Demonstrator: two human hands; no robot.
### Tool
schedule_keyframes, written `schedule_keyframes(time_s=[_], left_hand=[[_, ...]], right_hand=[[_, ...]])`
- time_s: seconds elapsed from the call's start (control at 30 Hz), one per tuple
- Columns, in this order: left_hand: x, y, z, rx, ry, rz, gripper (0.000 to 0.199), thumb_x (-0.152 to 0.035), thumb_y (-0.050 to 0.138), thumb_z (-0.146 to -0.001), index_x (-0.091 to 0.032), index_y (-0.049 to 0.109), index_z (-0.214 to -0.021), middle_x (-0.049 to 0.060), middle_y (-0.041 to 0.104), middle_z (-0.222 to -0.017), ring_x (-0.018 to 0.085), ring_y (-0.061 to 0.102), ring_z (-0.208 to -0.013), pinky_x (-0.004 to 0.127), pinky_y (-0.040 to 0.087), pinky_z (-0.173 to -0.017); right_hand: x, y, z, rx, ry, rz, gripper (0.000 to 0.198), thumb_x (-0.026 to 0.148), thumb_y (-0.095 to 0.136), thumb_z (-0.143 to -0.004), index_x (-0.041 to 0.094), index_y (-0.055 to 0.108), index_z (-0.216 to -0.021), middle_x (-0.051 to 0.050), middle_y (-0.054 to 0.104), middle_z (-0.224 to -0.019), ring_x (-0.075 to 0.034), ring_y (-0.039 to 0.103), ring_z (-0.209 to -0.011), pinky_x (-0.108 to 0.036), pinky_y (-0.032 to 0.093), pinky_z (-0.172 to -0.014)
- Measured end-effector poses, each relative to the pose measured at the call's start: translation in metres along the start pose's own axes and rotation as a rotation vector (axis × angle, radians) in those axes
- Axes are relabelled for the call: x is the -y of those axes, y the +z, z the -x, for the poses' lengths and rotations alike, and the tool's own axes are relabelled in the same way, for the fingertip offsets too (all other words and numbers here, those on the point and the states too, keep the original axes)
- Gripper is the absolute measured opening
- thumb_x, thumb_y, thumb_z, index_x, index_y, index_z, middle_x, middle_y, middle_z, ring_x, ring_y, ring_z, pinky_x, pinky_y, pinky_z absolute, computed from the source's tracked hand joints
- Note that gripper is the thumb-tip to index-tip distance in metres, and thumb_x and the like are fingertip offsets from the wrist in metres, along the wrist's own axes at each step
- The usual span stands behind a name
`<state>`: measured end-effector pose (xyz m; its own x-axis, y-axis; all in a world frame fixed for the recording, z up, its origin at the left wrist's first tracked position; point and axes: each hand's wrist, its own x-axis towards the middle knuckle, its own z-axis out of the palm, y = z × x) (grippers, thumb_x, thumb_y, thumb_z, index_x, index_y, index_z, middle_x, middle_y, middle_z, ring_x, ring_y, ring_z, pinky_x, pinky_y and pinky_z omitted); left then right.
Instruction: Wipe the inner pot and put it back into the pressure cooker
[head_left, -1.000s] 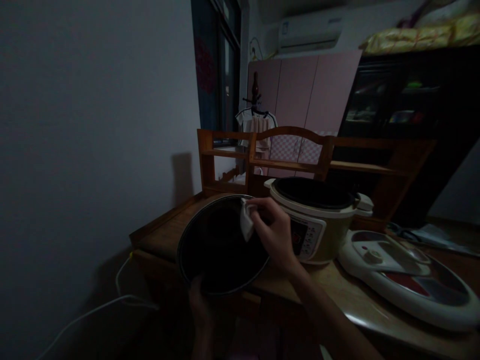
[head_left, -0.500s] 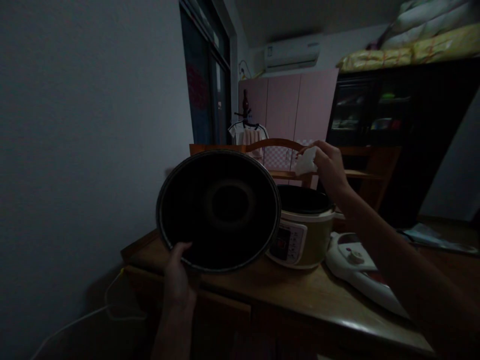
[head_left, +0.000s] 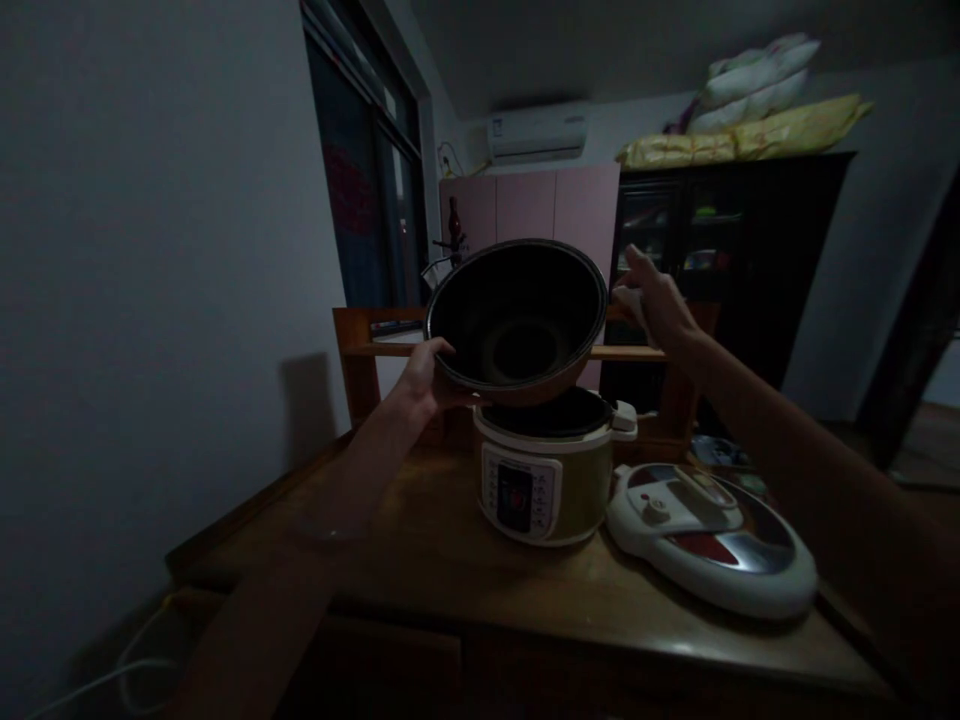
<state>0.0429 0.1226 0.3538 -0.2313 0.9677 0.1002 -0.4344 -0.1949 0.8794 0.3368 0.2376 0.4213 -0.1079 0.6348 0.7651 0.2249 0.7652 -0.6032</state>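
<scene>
The pot is gripped at its rim by the left hand, tilted above the cooker; a white wad, barely visible, is pinched in the right hand.

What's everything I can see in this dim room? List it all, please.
inner pot: 1, dark inside, brownish outside, tilted, held above the cooker
cooker base: 1, cream and olive, on the table, open top
cooker lid: 1, white with silver and red, lying on the table right of the cooker
table: 1, brown wood
wooden rack: 1, brown, at the table's back
white cloth: 1, in the right hand, mostly hidden
air conditioner: 1, white, high on the far wall
dark cabinet: 1, with bedding on top
left hand: grips the pot's rim
right hand: raised beside the pot's right edge, holding the cloth
</scene>
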Motion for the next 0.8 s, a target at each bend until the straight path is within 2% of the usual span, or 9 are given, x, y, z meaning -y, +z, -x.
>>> schedule_keyframes(time_s=[0.07, 0.13, 0.3, 0.47, 0.63, 0.8], left_hand=[[0.004, 0.011, -0.011, 0.074, -0.069, -0.058, 0.015, -0.021, 0.055, -0.062, -0.02, 0.053, -0.077, 0.001, 0.054, -0.058, 0.023, 0.059, -0.059, 0.061, 0.057, -0.068], [0.009, 0.019, -0.018, 0.089, -0.105, -0.092, 0.017, -0.02, 0.054, -0.061, -0.018, 0.053, -0.078, 0.002, 0.056, -0.06, 0.023, 0.059, -0.059, 0.064, 0.055, -0.069], [0.018, 0.032, -0.027, 0.124, -0.147, -0.179, 0.021, -0.02, 0.052, -0.06, -0.017, 0.053, -0.081, 0.005, 0.059, -0.066, 0.025, 0.059, -0.062, 0.066, 0.053, -0.07], [0.013, 0.038, -0.044, 0.101, -0.165, -0.302, 0.015, -0.023, 0.053, -0.06, -0.019, 0.051, -0.075, 0.005, 0.054, -0.058, 0.024, 0.055, -0.056, 0.065, 0.053, -0.067], [0.004, 0.037, -0.054, 0.054, -0.232, -0.464, 0.011, -0.028, 0.054, -0.062, -0.021, 0.046, -0.064, 0.006, 0.05, -0.052, 0.024, 0.049, -0.05, 0.056, 0.051, -0.054], [0.007, 0.033, -0.059, 0.027, -0.285, -0.554, 0.012, -0.028, 0.054, -0.064, -0.022, 0.044, -0.061, 0.005, 0.046, -0.05, 0.022, 0.046, -0.048, 0.049, 0.049, -0.053]], right_hand=[[0.0, -0.005, 0.005, 0.007, 0.008, 0.124, 0.064, 0.074, 0.035, -0.088, 0.02, 0.049, -0.057, 0.0, 0.042, -0.05, -0.013, 0.039, -0.048, -0.027, 0.032, -0.051], [-0.003, -0.01, 0.012, 0.015, -0.019, 0.298, 0.065, 0.072, 0.038, -0.088, 0.018, 0.047, -0.052, 0.0, 0.039, -0.05, -0.012, 0.04, -0.052, -0.026, 0.03, -0.053], [-0.019, -0.018, 0.022, 0.064, -0.085, 0.548, 0.036, 0.044, 0.051, -0.084, 0.014, 0.063, -0.068, -0.001, 0.052, -0.062, -0.015, 0.05, -0.064, -0.024, 0.03, -0.056], [-0.041, -0.016, 0.019, 0.093, -0.006, 0.624, 0.028, 0.034, 0.052, -0.079, 0.013, 0.068, -0.068, -0.004, 0.056, -0.062, -0.016, 0.052, -0.063, -0.025, 0.03, -0.056], [-0.05, -0.012, 0.016, 0.099, 0.079, 0.649, 0.029, 0.034, 0.05, -0.077, 0.014, 0.065, -0.062, -0.004, 0.053, -0.058, -0.015, 0.048, -0.058, -0.026, 0.029, -0.054], [-0.057, -0.007, 0.017, 0.114, 0.145, 0.654, 0.028, 0.035, 0.051, -0.076, 0.014, 0.062, -0.06, -0.004, 0.052, -0.058, -0.015, 0.046, -0.057, -0.026, 0.03, -0.055]])
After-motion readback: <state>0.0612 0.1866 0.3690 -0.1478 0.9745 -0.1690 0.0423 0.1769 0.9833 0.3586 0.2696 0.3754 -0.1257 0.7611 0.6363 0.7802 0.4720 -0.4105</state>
